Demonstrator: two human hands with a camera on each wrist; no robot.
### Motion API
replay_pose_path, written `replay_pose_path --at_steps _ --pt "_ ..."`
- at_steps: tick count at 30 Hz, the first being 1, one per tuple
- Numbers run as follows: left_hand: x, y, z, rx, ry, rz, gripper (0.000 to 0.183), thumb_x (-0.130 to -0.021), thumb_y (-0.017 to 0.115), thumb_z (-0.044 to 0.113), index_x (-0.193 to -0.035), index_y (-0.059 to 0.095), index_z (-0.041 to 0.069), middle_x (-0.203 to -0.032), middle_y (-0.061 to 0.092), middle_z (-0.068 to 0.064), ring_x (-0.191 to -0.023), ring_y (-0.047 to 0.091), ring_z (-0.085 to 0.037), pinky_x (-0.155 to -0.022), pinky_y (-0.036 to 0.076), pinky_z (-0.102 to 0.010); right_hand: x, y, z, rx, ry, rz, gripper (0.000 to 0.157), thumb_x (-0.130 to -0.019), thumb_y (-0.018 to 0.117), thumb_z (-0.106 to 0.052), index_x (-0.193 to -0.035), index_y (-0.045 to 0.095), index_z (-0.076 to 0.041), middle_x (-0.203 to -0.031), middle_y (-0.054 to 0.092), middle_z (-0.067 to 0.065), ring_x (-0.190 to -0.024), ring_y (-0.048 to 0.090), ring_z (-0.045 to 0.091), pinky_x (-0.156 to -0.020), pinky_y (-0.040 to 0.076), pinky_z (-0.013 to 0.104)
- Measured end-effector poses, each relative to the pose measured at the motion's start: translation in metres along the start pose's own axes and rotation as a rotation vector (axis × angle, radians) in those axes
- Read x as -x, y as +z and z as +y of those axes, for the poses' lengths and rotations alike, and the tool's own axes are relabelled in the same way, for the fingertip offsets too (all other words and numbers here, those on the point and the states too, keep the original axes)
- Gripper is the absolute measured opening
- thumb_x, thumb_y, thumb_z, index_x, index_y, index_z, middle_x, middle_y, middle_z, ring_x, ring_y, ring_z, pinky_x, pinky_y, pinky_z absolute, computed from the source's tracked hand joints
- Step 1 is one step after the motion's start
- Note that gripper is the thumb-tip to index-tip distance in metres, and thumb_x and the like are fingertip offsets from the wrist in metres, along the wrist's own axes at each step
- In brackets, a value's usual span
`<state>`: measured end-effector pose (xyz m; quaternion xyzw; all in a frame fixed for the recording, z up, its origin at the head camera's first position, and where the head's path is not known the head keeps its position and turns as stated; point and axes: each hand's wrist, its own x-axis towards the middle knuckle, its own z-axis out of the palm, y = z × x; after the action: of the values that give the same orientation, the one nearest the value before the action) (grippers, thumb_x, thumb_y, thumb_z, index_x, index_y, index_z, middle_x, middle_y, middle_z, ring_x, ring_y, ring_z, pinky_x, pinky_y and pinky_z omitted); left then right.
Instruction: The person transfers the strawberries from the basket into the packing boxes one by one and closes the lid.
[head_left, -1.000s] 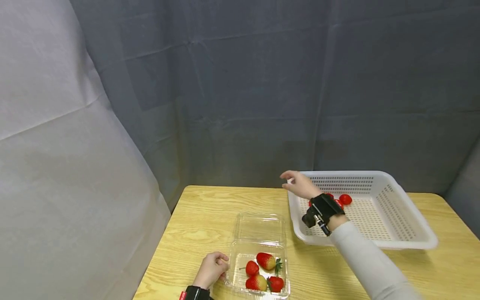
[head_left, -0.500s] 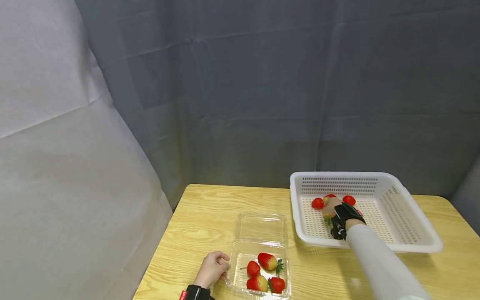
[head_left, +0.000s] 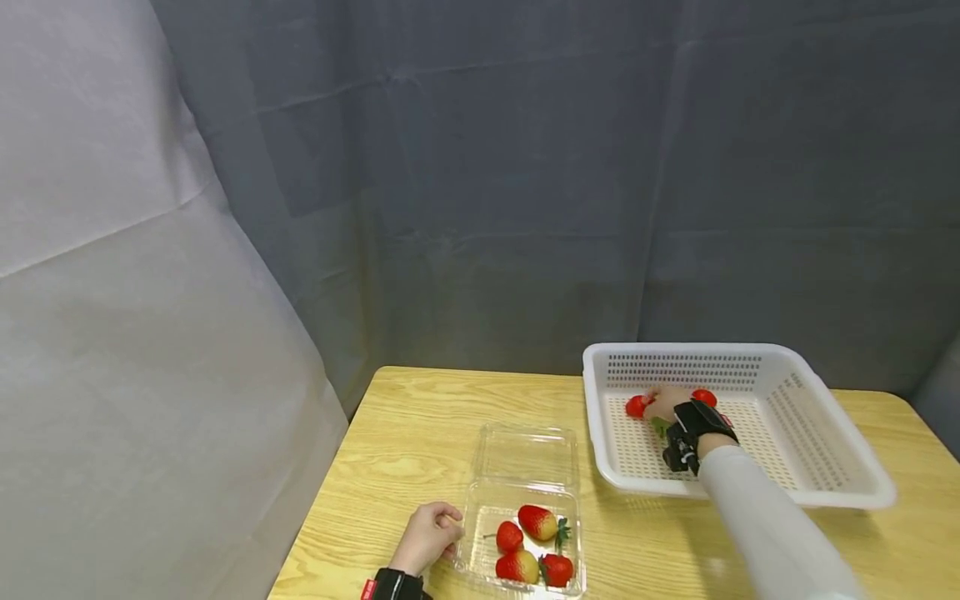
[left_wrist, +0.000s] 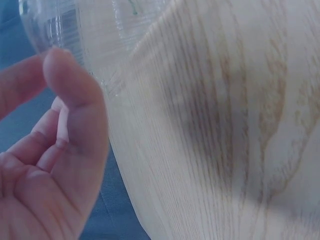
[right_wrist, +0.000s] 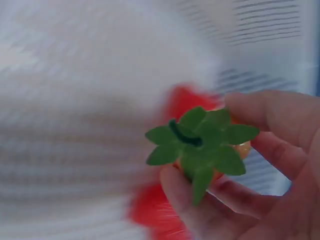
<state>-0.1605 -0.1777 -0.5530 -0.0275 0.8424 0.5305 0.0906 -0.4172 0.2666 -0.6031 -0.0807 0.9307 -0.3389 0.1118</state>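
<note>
The right hand [head_left: 665, 402] is clamping a green-capped, orange-tinged strawberry [right_wrist: 211, 139] inside a white perforated rectangular plastic basket [head_left: 816, 433], standing at two o'clock from a hinged clear plastic box [head_left: 527, 457]. The left hand [head_left: 427, 534] is lying at the box's nine o'clock, fingers loosely curled.

We can read no txt or nos.; red tag [head_left: 368, 589] on L wrist strap [head_left: 397, 586] & red patch [head_left: 726, 422] on R wrist strap [head_left: 699, 417] are too sm.

strawberry [right_wrist: 212, 132] | green-capped | in right grip [head_left: 664, 405], inside white basket [head_left: 817, 433] | clear box [head_left: 528, 457] | open, beside left grip [head_left: 426, 537]
</note>
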Motion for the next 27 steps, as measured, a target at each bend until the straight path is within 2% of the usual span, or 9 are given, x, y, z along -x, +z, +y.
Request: replay_pose_path --at_steps 2,4,5,7,11,14,16,23,27 --pt "0.000 -0.001 0.000 0.003 0.003 0.000 0.016 -0.075 0.062 -0.003 -0.091 0.060 -0.006 -0.060 0.049 0.000 -0.044 0.050 -0.008 -0.043 0.048 -0.024 0.045 -0.029 -0.074 -0.045 -0.025 0.026 0.037 -0.080 0.063 -0.015 -0.109 0.055 0.006 -0.097 0.056 0.025 -0.061 0.046 0.021 -0.051 0.042 0.032" --pt "0.000 -0.002 -0.001 0.004 0.005 0.001 0.017 -0.075 0.061 -0.004 -0.091 0.060 -0.007 -0.060 0.048 0.001 -0.044 0.050 -0.008 -0.043 0.048 -0.024 0.074 -0.047 -0.127 -0.108 -0.118 0.097 0.036 -0.084 0.060 -0.014 -0.113 0.054 0.007 -0.101 0.055 0.029 -0.062 0.047 0.022 -0.051 0.042 0.029" --pt "0.000 -0.002 -0.001 0.005 0.005 0.002 0.017 -0.075 0.061 -0.004 -0.091 0.060 -0.007 -0.060 0.047 0.001 -0.044 0.050 -0.007 -0.043 0.048 -0.024 0.084 -0.052 -0.146 -0.127 -0.180 0.131 0.035 -0.085 0.059 -0.013 -0.113 0.054 0.006 -0.102 0.055 0.029 -0.064 0.049 0.023 -0.052 0.042 0.028" --pt "0.000 -0.003 -0.002 0.004 0.007 0.004 0.017 -0.074 0.061 -0.004 -0.091 0.060 -0.007 -0.060 0.047 0.001 -0.044 0.050 -0.007 -0.043 0.048 -0.024 0.099 -0.056 -0.179 -0.136 -0.301 0.178 0.032 -0.086 0.060 -0.012 -0.114 0.057 0.002 -0.110 0.054 0.026 -0.081 0.052 0.025 -0.062 0.046 0.027" --pt "-0.001 -0.004 -0.002 0.001 0.013 0.009 0.017 -0.074 0.061 -0.004 -0.090 0.059 -0.007 -0.060 0.047 0.001 -0.044 0.050 -0.007 -0.043 0.048 -0.024 0.122 -0.041 -0.227 -0.184 -0.552 0.178 0.034 -0.083 0.065 -0.008 -0.116 0.059 -0.007 -0.117 0.051 0.017 -0.097 0.054 0.030 -0.075 0.051 0.034" --pt "0.000 -0.005 -0.002 -0.005 0.022 0.010 0.016 -0.074 0.060 -0.004 -0.090 0.059 -0.007 -0.060 0.048 0.001 -0.044 0.050 -0.007 -0.043 0.049 -0.025 0.139 -0.015 -0.253 -0.179 -0.686 0.086 0.035 -0.082 0.065 -0.006 -0.117 0.059 -0.008 -0.119 0.049 0.014 -0.097 0.055 0.026 -0.077 0.052 0.032" --pt "0.000 -0.006 -0.002 -0.006 0.030 0.013 0.016 -0.074 0.060 -0.004 -0.090 0.059 -0.007 -0.059 0.048 0.001 -0.044 0.050 -0.007 -0.043 0.049 -0.025 0.147 0.008 -0.264 -0.148 -0.738 -0.002 0.034 -0.083 0.065 -0.006 -0.117 0.060 -0.008 -0.121 0.048 0.014 -0.097 0.056 0.023 -0.076 0.052 0.028" --pt "-0.002 -0.004 -0.006 0.004 0.039 0.017 0.017 -0.073 0.060 -0.003 -0.089 0.059 -0.008 -0.058 0.048 0.001 -0.045 0.051 -0.008 -0.043 0.049 -0.026 0.160 0.094 -0.270 0.118 -0.819 -0.262 0.030 -0.083 0.064 -0.012 -0.113 0.063 -0.016 -0.116 0.051 0.005 -0.102 0.052 0.013 -0.083 0.046 0.023" --pt "-0.002 -0.004 -0.007 -0.006 0.033 0.016 0.017 -0.072 0.059 -0.002 -0.088 0.059 -0.006 -0.059 0.049 0.001 -0.046 0.052 -0.009 -0.044 0.050 -0.028 0.159 0.131 -0.267 0.204 -0.820 -0.381 0.029 -0.080 0.067 -0.013 -0.109 0.065 -0.017 -0.105 0.053 -0.002 -0.092 0.051 0.005 -0.079 0.044 0.017"
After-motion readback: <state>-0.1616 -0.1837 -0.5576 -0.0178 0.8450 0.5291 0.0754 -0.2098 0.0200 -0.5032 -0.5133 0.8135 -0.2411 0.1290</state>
